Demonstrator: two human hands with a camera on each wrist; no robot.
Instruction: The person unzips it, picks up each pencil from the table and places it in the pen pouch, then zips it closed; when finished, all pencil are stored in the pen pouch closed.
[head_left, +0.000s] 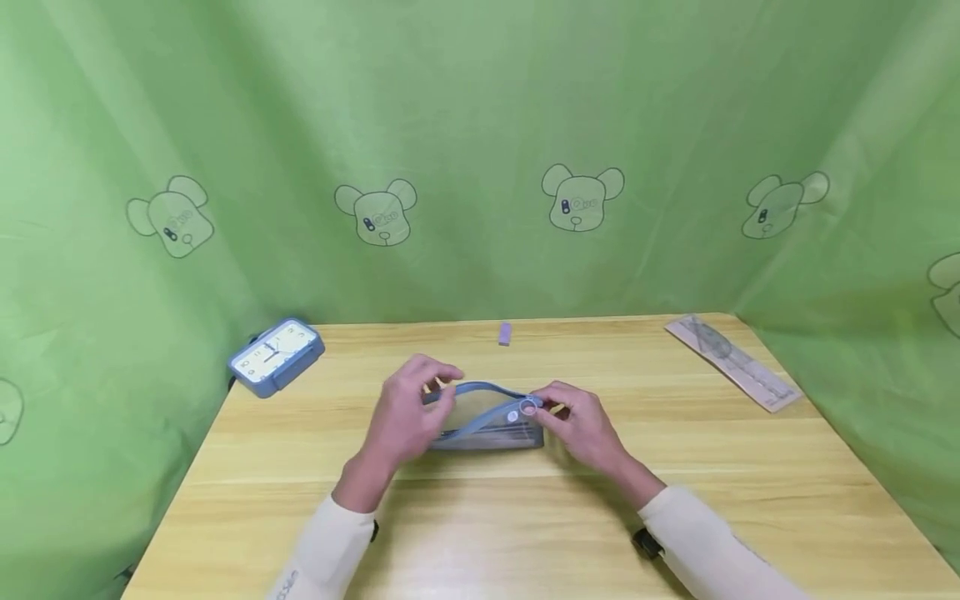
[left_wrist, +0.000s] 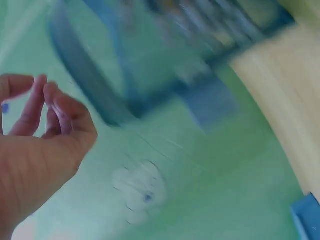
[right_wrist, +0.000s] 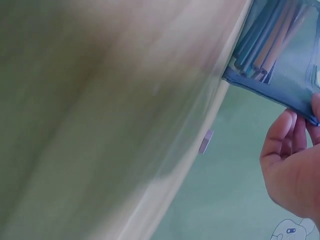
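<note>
A see-through mesh pencil case (head_left: 480, 439) with blue edging stands on the table between the hands, its zip top gaping. Several pens (right_wrist: 270, 37) show through the mesh in the right wrist view. My right hand (head_left: 588, 427) pinches the case's upper right corner between thumb and fingers, near a round white tag. At the other end, my left hand (head_left: 402, 408) hovers with bent fingers. In the left wrist view its fingertips hold nothing and stand apart from the case's blue edge (left_wrist: 82, 65), which is blurred there.
A blue clock (head_left: 277, 357) lies at the table's back left. A small purple block, like an eraser (head_left: 505, 334), is near the back edge. A flat pack with a ruler (head_left: 735, 364) lies at the back right. Green curtain (head_left: 480, 275) surrounds the wooden table (head_left: 480, 533).
</note>
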